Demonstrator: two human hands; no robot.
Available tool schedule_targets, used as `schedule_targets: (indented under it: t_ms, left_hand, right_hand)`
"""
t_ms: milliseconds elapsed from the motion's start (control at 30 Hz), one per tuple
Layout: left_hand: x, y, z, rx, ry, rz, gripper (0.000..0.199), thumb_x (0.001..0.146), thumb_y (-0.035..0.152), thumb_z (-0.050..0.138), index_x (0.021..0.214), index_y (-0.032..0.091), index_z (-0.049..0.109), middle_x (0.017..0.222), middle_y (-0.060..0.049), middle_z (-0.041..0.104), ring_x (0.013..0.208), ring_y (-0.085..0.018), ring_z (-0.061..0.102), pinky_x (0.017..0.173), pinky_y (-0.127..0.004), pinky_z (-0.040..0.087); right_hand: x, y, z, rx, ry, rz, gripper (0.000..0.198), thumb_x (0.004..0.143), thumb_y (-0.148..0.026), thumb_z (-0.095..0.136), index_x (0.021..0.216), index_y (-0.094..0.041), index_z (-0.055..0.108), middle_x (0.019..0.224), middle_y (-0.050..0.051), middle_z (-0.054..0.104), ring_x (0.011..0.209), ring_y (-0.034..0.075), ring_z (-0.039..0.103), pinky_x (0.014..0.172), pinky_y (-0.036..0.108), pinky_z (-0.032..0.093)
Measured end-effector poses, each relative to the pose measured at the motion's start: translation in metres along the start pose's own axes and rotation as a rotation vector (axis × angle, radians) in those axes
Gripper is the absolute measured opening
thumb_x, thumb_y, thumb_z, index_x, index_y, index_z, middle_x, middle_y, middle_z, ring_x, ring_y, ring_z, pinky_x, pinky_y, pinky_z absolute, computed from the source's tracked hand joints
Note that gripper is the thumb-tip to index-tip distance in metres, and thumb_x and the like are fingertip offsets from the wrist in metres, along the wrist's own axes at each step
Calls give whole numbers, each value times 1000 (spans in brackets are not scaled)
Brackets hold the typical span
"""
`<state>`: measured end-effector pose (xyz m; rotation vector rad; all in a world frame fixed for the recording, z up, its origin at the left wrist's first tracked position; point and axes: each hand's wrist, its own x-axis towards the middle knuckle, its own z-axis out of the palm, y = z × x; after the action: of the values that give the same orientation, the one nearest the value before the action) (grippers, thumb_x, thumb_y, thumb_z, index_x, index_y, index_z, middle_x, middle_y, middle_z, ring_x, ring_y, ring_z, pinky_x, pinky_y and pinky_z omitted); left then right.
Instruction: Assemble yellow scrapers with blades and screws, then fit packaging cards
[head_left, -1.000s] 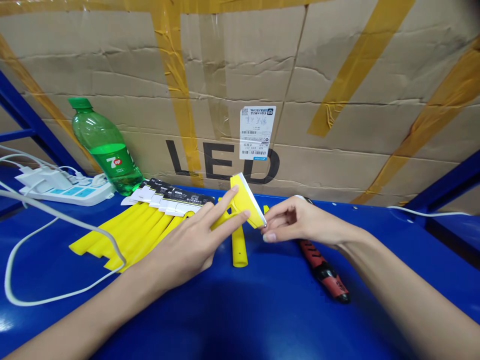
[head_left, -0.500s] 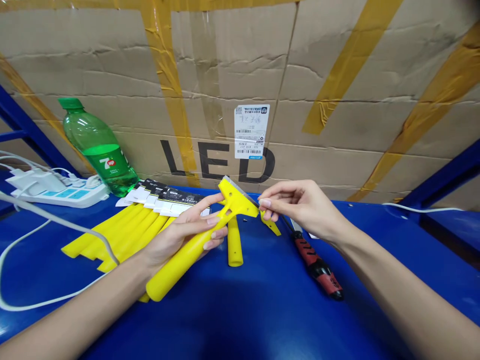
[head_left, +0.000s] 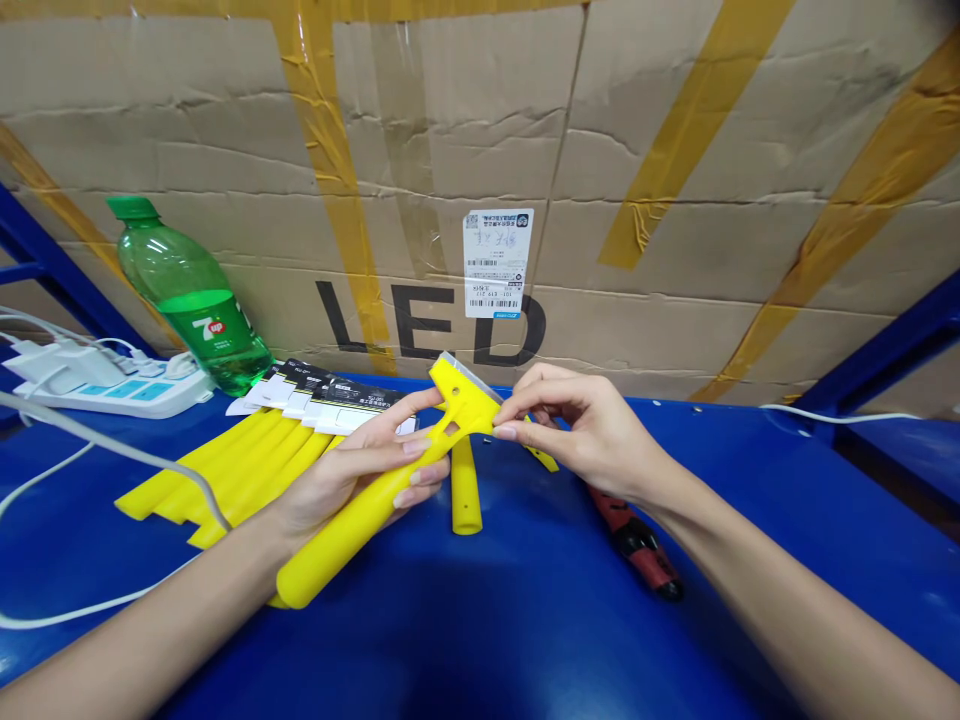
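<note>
My left hand [head_left: 375, 470] is wrapped round the handle of a yellow scraper [head_left: 330, 530], which slants up to the right. A thin metal blade [head_left: 472, 372] runs along the top edge of its wide head. At the head's right corner, my right hand [head_left: 570, 420] pinches with thumb and fingertips; whether a small part sits under them is hidden. Behind the held scraper lies a second yellow handle [head_left: 466, 490]. A loose yellow plate [head_left: 544, 460] shows partly beneath my right hand. Below my right wrist rests a red and black screwdriver [head_left: 637, 545], its front end covered.
Several yellow scrapers with black-and-white card sleeves [head_left: 247, 465] lie at the left. Behind them a green 7up bottle [head_left: 202, 310] leans by a white power strip [head_left: 127, 390] with cables. A large cardboard box [head_left: 660, 330] stands behind the blue table [head_left: 525, 620].
My right hand has shifted left and closed over the corner of the scraper's head, covering the screwdriver's front and more of the loose plate. My left hand keeps its hold.
</note>
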<state>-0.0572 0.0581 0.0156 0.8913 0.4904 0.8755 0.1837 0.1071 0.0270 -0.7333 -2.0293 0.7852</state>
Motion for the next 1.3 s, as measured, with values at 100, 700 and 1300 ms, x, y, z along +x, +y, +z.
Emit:
schedule_targets:
  t_ms: [100,700,1300]
  left_hand:
    - [0,0,-2,3,-11,3,48,93,10,51,138,19,40,73,-4,55,60,-10,49,56,-17,41]
    - [-3,-1,-9,187,-84,36,44,97,13,43,140,21,38,73,-3,55,60,-12,47,58,-22,35]
    - [-4,2,-8,240,-29,1,50,97,22,55,143,22,37,74,-2,57,61,-11,50,61,-23,35]
  right_hand:
    - [0,4,1,22,39,48,16,77,-26,83,87,-18,73,82,0,61,66,12,46,61,28,37]
    - [1,4,3,383,-88,353,30,72,-32,86,96,-17,74,87,2,74,78,14,67,75,26,52]
    - [2,7,7,467,-46,476,33,61,-25,91,87,-16,75,79,1,75,69,12,65,67,25,50]
